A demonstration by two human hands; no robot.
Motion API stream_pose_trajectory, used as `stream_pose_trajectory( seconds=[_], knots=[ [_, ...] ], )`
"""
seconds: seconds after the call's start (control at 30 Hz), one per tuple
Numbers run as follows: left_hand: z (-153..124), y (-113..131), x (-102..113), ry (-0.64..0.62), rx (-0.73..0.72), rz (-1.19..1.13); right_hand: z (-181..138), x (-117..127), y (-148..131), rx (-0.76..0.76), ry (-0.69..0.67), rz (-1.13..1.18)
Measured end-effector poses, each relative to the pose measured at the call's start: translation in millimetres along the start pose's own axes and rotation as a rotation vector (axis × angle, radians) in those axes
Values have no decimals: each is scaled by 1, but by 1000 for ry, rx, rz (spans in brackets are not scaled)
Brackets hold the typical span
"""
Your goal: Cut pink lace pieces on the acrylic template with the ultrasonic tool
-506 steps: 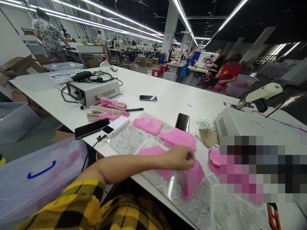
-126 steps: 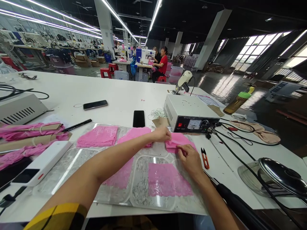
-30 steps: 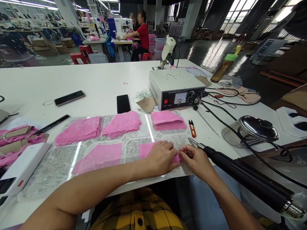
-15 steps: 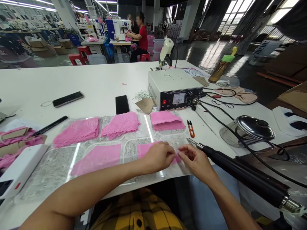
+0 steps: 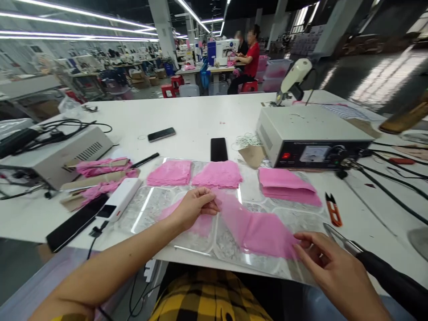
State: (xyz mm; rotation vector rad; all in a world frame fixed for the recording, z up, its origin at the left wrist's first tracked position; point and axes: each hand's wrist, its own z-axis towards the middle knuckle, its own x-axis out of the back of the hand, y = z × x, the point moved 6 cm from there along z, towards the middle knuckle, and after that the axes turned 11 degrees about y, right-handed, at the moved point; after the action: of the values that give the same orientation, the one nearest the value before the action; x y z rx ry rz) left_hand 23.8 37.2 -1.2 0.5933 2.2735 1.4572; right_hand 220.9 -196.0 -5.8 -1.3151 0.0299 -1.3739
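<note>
My left hand (image 5: 195,208) pinches one corner of a sheer pink fabric piece (image 5: 256,227) and lifts it off the clear plastic mat (image 5: 150,209). My right hand (image 5: 329,267) holds the piece's opposite corner near the mat's front right edge, fingers closed on it. The fabric is stretched between both hands just above the mat. A second flat pink piece (image 5: 200,225) lies under my left hand. Two pink lace stacks (image 5: 170,173) (image 5: 218,174) and a folded pink stack (image 5: 287,185) lie along the mat's far side.
A white control box (image 5: 310,136) stands at the back right, with orange snips (image 5: 333,213) and a black wand tool (image 5: 384,272) nearby. Two phones (image 5: 219,149) (image 5: 162,134), a pen, a power bank (image 5: 120,200) and a second box (image 5: 56,154) lie left. People sew at the back.
Both hands were close together on the pink piece lying on the mat; now they have drawn apart, lifting and stretching it. The camera has swung left.
</note>
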Motion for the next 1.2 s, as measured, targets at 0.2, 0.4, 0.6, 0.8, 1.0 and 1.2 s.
stream_pose_trajectory(
  seconds=[0.2,0.4,0.6,0.8,1.0,1.2],
  knots=[
    [-14,-18,41,103,70,-192,-5,-58,-75,231,-229,107],
    [-24,-24,67,119,25,-199,15,-103,-88,219,-348,30],
    [-30,-24,84,114,-111,-39,39,-126,-87,174,-411,-103],
    [-42,-20,100,112,-421,324,43,-138,-101,191,-466,-119],
    [-61,-13,124,226,-692,707,47,-156,-123,242,-540,-100],
    [-69,-8,133,228,-754,930,48,-158,-132,269,-580,-113]
  ],
)
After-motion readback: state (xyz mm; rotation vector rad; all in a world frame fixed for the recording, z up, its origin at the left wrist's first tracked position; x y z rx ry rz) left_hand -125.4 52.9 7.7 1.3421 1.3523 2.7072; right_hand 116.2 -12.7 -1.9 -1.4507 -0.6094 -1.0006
